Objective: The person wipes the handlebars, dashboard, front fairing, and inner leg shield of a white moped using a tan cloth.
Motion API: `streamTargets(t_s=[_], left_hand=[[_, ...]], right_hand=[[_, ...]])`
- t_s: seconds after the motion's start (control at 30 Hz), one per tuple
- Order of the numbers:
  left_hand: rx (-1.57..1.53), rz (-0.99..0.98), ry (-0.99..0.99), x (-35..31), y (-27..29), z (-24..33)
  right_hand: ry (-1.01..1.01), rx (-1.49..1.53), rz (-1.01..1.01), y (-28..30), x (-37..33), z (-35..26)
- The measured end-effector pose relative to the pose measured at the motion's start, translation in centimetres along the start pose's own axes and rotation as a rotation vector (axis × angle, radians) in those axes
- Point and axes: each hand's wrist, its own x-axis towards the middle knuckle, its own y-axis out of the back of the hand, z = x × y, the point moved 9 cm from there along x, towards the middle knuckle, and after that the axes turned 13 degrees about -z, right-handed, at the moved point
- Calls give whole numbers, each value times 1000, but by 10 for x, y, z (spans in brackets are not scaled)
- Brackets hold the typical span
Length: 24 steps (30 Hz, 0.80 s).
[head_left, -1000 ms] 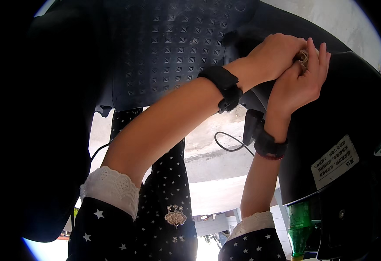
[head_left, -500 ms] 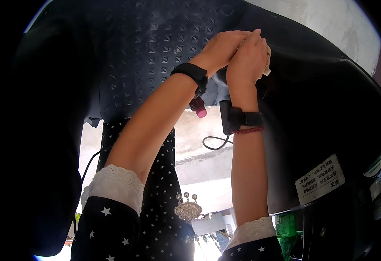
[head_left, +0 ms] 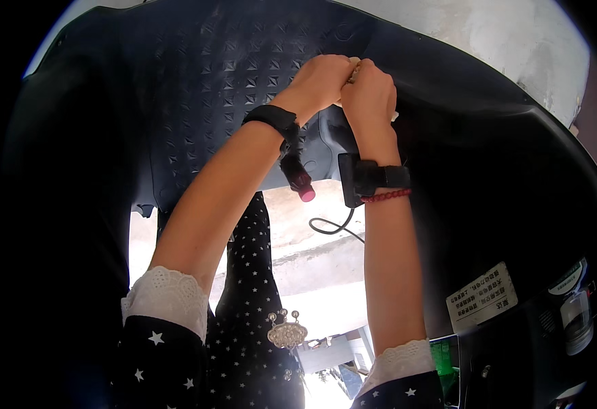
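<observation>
My left hand (head_left: pixel 320 83) and my right hand (head_left: pixel 370 97) are close together, both with fingers curled. A crumpled beige cloth (head_left: pixel 354 70) is bunched between them, and a pale bit of it pokes out past the right hand's outer edge. Most of the cloth is hidden by my fingers. Both hands are over the far right part of a dark footboard (head_left: pixel 206 95) with raised diamond studs. A black strap (head_left: pixel 271 119) circles the left wrist; the right wrist carries another strap (head_left: pixel 387 177) and a red bead bracelet (head_left: pixel 385 195).
A glossy black curved body panel (head_left: pixel 489 184) with a white label (head_left: pixel 481 298) rises on the right. Low on that side is a green bottle (head_left: pixel 443 361). A dark cylinder with a pink end (head_left: pixel 305 193) hangs by my left wrist; a thin cable (head_left: pixel 325 230) loops below the right.
Both hands have shifted slightly left and closed more tightly, the right one from flat over the left to curled beside it. The view has turned a little.
</observation>
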Motion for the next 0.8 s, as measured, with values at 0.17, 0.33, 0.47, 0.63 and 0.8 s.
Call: streamTargets(t_s=[0.17,0.33,0.47,0.63,0.8], left_hand=[[112,50,-22,1,10,6],[5,182,-160,25,25,26],[-121,394,-292,44,44,60],[-131,189,-199,88,38,105],[-200,162,-266,121,10,149]], right_hand=[[-114,-73,-190,25,23,-4],[-145,-387,-274,80,37,-32],[-261,-470,-119,139,44,-27],[-20,-1047,-257,160,60,-7],[-148,-1064,-188,192,72,52]])
